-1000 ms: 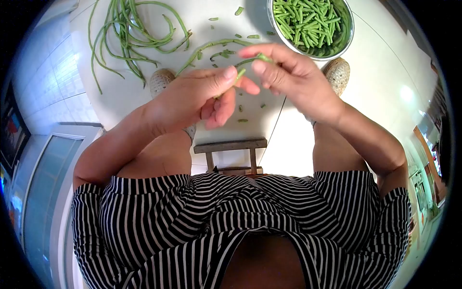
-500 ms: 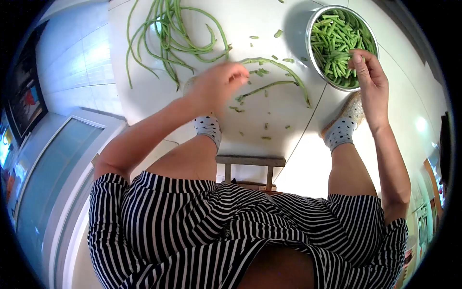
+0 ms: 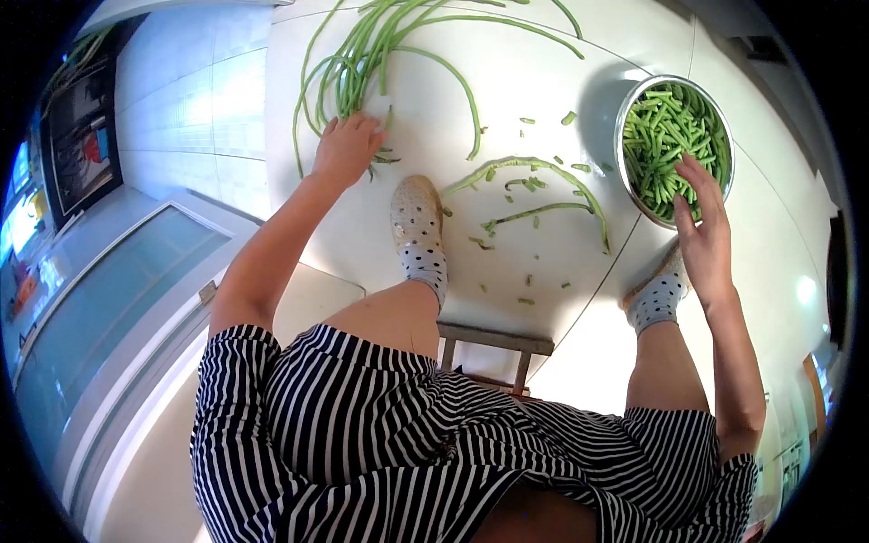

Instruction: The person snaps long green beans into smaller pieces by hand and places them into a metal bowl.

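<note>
My left hand (image 3: pixel 348 149) rests on the lower part of a bundle of long green beans (image 3: pixel 362 68) on the floor, its fingers curled over several bean ends. Part of its grip is hidden under the hand. At the right, my right hand (image 3: pixel 706 226) is over the near rim of a round metal bowl (image 3: pixel 625 172), thumb and fingers apart, with nothing visible between them. Cut bean pieces (image 3: pixel 670 136) fill much of the bowl.
Two separate beans, one pale and curved (image 3: pixel 579 185), lie between my feet among scattered bean scraps (image 3: pixel 525 184). My left shoe (image 3: pixel 416 213) is close to the bundle. A wooden stool (image 3: pixel 496 339) is beneath me, and a glazed door panel (image 3: pixel 136 299) is at left.
My left hand has moved left and away from me onto the long beans. My right hand's fingers have spread over the bowl. The view has shifted, showing more of the floor ahead.
</note>
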Demonstrator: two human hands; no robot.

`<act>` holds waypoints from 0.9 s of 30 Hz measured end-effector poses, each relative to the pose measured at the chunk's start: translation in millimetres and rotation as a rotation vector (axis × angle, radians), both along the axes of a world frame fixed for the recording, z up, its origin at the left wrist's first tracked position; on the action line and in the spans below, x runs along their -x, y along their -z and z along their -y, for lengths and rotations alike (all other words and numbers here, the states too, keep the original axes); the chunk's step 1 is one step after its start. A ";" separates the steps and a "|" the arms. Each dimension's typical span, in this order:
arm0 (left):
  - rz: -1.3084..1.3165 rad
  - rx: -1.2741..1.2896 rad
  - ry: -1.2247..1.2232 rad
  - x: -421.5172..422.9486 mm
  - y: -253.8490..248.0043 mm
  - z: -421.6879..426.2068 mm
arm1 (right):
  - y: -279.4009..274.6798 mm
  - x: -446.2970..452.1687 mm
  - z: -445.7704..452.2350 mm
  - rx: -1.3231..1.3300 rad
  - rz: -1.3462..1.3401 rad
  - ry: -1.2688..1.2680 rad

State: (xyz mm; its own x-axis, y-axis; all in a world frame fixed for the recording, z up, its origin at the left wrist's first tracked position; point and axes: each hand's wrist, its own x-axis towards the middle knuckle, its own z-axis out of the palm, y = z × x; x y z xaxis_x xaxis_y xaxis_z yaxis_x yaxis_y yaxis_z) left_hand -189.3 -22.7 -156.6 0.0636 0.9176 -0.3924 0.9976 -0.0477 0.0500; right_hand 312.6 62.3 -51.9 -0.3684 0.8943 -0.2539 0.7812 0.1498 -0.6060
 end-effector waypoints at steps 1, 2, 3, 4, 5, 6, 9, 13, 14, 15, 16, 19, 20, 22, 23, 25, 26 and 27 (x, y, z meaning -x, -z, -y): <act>-0.009 0.024 0.003 5.5 1.5 3.6 | 0.3 -2.1 0.8 0.010 0.013 -0.002; -0.017 0.048 0.006 4.2 -4.9 2.2 | 0.1 -3.3 1.8 0.038 -0.016 0.018; -0.019 0.040 0.007 0.4 -9.6 -0.4 | -0.1 -4.5 3.6 0.031 -0.018 0.019; 0.010 0.111 -0.096 -5.8 -13.4 -5.0 | -0.6 -5.6 5.1 0.041 -0.032 0.017; 0.041 0.179 -0.198 -13.8 -18.5 -13.9 | -2.1 -6.5 5.6 0.048 -0.045 0.015; 0.043 0.167 -0.196 -18.9 -20.5 -22.0 | -5.6 -5.1 6.7 0.051 -0.034 0.012; 0.229 -0.060 -0.169 -29.2 -20.2 -40.8 | -11.3 -7.7 9.9 0.052 -0.022 -0.032; 0.304 -0.253 -0.296 -25.9 2.1 -82.3 | -23.6 -6.0 16.3 0.136 -0.060 0.011; 0.313 -0.267 -0.356 -25.2 4.6 -91.5 | -28.2 -5.0 17.1 0.139 -0.056 0.015; 0.314 -0.271 -0.356 -24.1 6.4 -99.4 | -32.1 -5.0 17.4 0.135 -0.056 0.015; 0.272 -0.273 -0.377 -22.8 7.6 -106.7 | -35.6 -5.1 17.5 0.139 -0.056 0.033; 0.210 -0.247 -0.442 -19.7 13.9 -121.3 | -38.8 -13.7 20.3 0.118 -0.074 0.065; 0.187 -0.215 -0.485 -18.4 16.5 -124.1 | -38.1 -19.4 21.2 0.097 -0.092 0.079; 0.178 -0.223 -0.486 -14.7 25.7 -124.5 | -35.8 -28.0 23.1 0.127 -0.137 0.181; 0.169 -0.231 -0.488 -13.9 28.4 -123.1 | -34.9 -32.5 24.4 0.156 -0.180 0.282; 0.179 -0.202 -0.507 -11.6 33.0 -123.5 | -33.2 -40.7 24.4 0.139 -0.211 0.303; 0.190 -0.175 -0.531 -10.3 34.6 -123.2 | -32.9 -44.1 23.7 0.186 -0.260 0.382; 0.190 -0.174 -0.530 -9.1 35.5 -123.5 | -33.5 -46.3 22.9 0.233 -0.310 0.461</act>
State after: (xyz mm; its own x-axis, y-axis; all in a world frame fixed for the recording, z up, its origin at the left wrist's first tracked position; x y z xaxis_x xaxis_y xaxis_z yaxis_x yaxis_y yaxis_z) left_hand -180.2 100.8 -192.1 -0.3667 0.8933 -0.2600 0.8621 0.4313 0.2661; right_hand 358.9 39.4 -18.4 -0.0441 0.9131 -0.4053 0.5154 -0.3267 -0.7922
